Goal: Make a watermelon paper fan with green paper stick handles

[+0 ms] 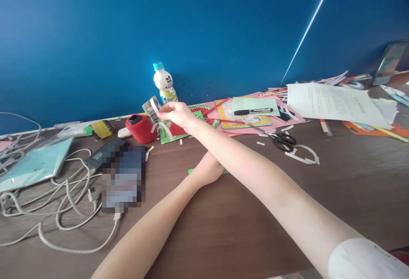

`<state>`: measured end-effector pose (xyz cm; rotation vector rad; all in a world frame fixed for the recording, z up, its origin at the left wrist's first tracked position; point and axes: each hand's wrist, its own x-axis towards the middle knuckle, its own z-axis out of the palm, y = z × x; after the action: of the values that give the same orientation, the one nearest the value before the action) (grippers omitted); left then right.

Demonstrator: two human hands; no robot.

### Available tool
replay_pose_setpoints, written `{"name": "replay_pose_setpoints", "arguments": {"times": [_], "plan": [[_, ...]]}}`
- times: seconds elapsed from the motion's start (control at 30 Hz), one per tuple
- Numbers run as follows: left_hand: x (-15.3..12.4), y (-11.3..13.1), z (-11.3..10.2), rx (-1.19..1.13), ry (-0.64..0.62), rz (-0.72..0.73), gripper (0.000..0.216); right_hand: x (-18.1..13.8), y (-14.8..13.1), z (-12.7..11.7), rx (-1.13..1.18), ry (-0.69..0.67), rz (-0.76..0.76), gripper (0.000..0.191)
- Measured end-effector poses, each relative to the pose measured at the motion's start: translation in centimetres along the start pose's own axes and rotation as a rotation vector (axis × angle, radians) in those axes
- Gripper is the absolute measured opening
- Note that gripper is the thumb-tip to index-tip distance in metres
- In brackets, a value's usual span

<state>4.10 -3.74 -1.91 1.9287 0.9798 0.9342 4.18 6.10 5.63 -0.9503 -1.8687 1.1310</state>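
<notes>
My right hand (177,113) reaches across to the left over my left wrist area. Its fingers are closed on a white roll of tape (155,106), held upright near the bottle. My left hand (209,169) rests low on the table, over a green paper strip (191,171) that shows at both sides. Its fingers are hidden behind my right forearm. Below my right hand lie green and red folded paper (166,135) and a curled white strip (166,129). A red spool of thread (140,130) stands left of them.
A bottle (164,82) stands by the blue wall. Black-handled scissors (281,139), a marker (253,111) and papers (335,104) lie to the right. Left are a phone (124,176), a dark power bank (107,151) and tangled white cables (68,202). The brown table (255,236) extends in front.
</notes>
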Motion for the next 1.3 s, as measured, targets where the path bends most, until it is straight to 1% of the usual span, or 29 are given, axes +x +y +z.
{"name": "replay_pose_setpoints", "arguments": {"times": [0.07,0.13,0.23,0.3,0.37,0.43,0.5,0.53,0.63,0.7,0.73,0.83,0.97,1.13,1.3], "plan": [[0.1,0.2,0.0,0.050,-0.074,0.038,0.035,0.1,-0.9,-1.3,0.298,0.059,-0.051,0.012],[0.2,0.3,0.0,0.138,-0.120,0.068,0.039,0.1,-1.6,-2.4,0.452,0.111,-0.094,0.013],[0.2,0.0,-0.1,0.251,-0.138,0.086,0.035,-0.5,-2.0,-4.0,0.558,0.131,-0.094,0.013],[0.2,-0.2,-0.2,0.264,-0.148,0.072,0.032,-1.6,-1.5,-5.0,0.587,0.094,-0.096,0.012],[0.3,-0.4,-0.4,0.213,-0.123,0.023,0.029,-3.3,-0.5,-6.0,0.603,0.048,-0.096,0.007],[0.4,-0.4,-0.5,0.114,-0.051,-0.051,0.028,-5.7,1.0,-7.1,0.622,-0.002,-0.061,0.005],[0.6,-0.4,-0.6,-0.023,0.045,-0.135,0.025,-8.1,2.5,-8.1,0.595,-0.025,-0.022,0.004],[0.7,-0.5,-0.6,-0.101,0.092,-0.175,0.024,-9.4,3.2,-8.5,0.559,0.002,-0.009,0.004],[0.9,-0.9,-0.5,-0.334,0.217,-0.254,0.015,-12.5,4.8,-9.4,0.365,0.155,0.012,0.007],[1.0,-1.1,-0.5,-0.438,0.269,-0.275,0.013,-14.0,5.5,-9.6,0.221,0.199,-0.002,0.006],[1.0,-1.1,-0.5,-0.466,0.282,-0.276,0.014,-14.6,5.8,-9.5,0.163,0.205,-0.019,0.009],[0.8,-0.9,-0.5,-0.454,0.279,-0.238,0.016,-15.8,6.4,-8.8,0.077,0.171,-0.036,0.014],[0.2,-0.4,-0.6,-0.367,0.287,-0.140,0.016,-16.6,7.1,-7.8,0.045,0.104,-0.058,0.014],[-0.4,-0.2,-0.7,-0.356,0.252,-0.045,0.019,-16.9,7.6,-7.5,-0.055,0.118,-0.107,0.014],[-0.4,0.0,-0.8,-0.340,0.265,-0.024,0.020,-16.8,7.6,-7.6,-0.123,0.129,-0.109,0.011]]}}
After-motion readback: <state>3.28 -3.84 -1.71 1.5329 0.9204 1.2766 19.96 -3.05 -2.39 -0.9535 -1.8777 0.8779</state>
